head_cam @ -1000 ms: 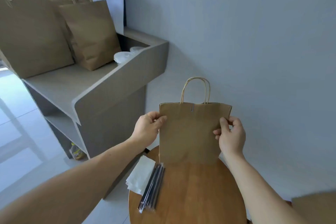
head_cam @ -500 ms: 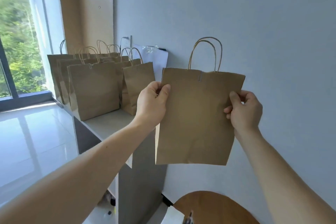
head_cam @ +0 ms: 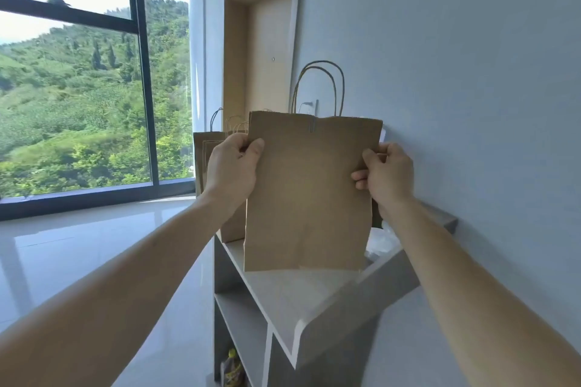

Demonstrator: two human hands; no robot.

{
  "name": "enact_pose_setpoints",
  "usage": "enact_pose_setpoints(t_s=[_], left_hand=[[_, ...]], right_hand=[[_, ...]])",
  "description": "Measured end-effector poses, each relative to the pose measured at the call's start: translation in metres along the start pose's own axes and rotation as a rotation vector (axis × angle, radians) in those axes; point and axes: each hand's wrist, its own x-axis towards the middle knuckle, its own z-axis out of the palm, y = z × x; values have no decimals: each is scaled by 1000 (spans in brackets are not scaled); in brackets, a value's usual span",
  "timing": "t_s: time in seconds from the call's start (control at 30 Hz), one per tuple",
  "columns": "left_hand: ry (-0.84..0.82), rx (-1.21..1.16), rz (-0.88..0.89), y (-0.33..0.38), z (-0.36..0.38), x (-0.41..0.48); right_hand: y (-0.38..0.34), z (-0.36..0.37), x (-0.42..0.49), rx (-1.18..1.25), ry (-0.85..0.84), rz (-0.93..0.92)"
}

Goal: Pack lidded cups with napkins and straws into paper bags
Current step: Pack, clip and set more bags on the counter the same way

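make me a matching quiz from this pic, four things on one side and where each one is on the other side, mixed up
Things:
1 held bag
2 standing bags
3 bottle
4 right hand

Places:
a low down, below the counter top
b gripping the held bag's right edge
c held up, flat
d on the counter, behind the held bag

Pairs: 1-c, 2-d, 3-a, 4-b

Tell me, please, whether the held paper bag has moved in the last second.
Yes. The paper bag, held by left hand and right hand, went up and left: earlier it was right of the grey counter and lower, now it hangs over it.
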Motion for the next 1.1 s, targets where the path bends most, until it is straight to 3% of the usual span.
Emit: enact_pose_setpoints(t_s=[0.33,0.63,0.9,1.1], left_hand=[[-70,108,-166,-123,-34,62],[-165,190,-107,-199,-17,92],[-133,158,49,-216,5,100],[-101,177,52,-218,18,107]], right_hand=[[90,134,53,-89,-233,125],[143,188,96,-220,-308,158],[136,192,129,-327,-253,-48],[138,186,141,-425,-249,-148]])
